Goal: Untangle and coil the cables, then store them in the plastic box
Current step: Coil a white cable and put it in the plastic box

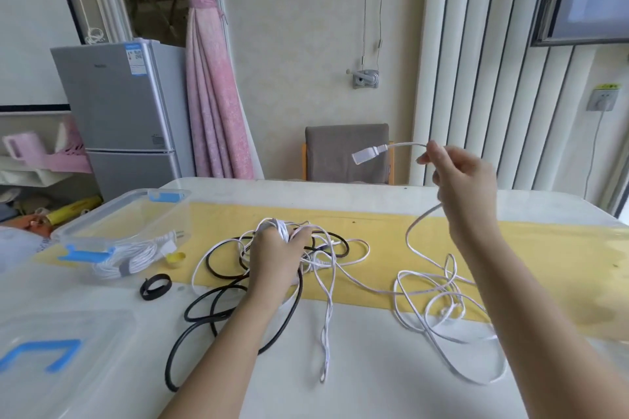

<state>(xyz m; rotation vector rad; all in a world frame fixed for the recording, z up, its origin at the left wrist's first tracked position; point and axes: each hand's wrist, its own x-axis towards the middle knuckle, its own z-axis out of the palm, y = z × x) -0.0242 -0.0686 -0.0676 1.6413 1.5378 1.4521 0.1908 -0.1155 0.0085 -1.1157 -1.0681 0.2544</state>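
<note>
A person's left hand (274, 258) clutches a bunch of thin white cable (280, 227) at the heart of a tangle on the white desk (357, 384), where a thick black cable (177, 350) loops through it. The right hand (459, 177), raised above the desk, pinches another stretch of white cable (405, 145) just behind its pale rectangular plug (369, 153); loose white loops trail onto the yellow mat (374, 224). At left, the clear plastic box with blue latches (102, 214) holds a coiled white cable (136, 258). A black strap loop (147, 289) lies beside it.
</note>
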